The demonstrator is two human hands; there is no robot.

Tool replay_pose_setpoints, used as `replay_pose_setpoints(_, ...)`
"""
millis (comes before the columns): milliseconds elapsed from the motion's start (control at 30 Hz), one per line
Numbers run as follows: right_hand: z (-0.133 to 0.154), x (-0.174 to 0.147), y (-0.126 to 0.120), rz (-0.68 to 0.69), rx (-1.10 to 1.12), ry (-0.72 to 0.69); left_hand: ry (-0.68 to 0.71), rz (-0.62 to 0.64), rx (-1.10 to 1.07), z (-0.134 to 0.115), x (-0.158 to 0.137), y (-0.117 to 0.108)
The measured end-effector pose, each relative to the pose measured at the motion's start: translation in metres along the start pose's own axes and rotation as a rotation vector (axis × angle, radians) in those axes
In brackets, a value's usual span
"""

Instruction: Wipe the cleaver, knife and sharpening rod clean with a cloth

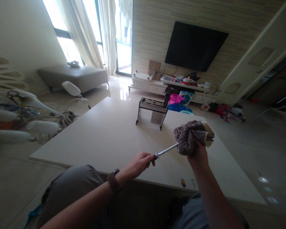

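My left hand [140, 163], with a dark watch at its wrist, is closed round the black handle of a sharpening steel [168, 149]. The steel's bare rod runs up and to the right, its far end hidden in a bunched grey-brown towel [187, 136] with pale edges. Gripping that towel from below is my right hand [199, 154], above the right part of the white table [114, 140]. Beyond my hands a knife block [152, 103] with clear sides stands upright on the table, a black handle sticking out of its right end.
Two small stickers, one a dark yellow figure [183, 182], lie by the table's near edge. Past the far edge are a pink basket [175, 98] and a low TV cabinet [147, 86] with clutter. Left of the table stands a lamp with several white shades [43, 126].
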State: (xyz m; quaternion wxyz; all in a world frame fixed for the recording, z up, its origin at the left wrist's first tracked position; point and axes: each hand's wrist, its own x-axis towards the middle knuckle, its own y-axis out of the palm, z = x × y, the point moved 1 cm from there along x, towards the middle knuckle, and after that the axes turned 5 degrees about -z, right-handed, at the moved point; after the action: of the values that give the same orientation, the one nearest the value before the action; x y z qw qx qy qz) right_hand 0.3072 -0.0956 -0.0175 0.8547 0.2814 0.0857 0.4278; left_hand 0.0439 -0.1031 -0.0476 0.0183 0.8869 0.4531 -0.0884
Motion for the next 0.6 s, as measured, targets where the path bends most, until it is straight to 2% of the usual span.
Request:
replay_pose_setpoints(133, 0.001, 0.001, -0.002, -0.041, 0.005, 0.093, 0.028, 0.031, 0.03, 0.002, -0.001, -0.002)
replay_pose_setpoints(267, 0.0, 0.0, -0.004, -0.06, 0.009, 0.106, 0.08, 0.049, 0.073, 0.006, -0.002, -0.001)
replay_pose_setpoints(467, -0.01, -0.006, -0.002, -0.067, -0.014, 0.102, 0.127, -0.063, 0.022, 0.005, -0.003, 0.005)
replay_pose_setpoints(600, -0.028, -0.037, 0.012, -0.073, -0.038, 0.155, 0.167, -0.118, -0.003, 0.004, -0.001, 0.01)
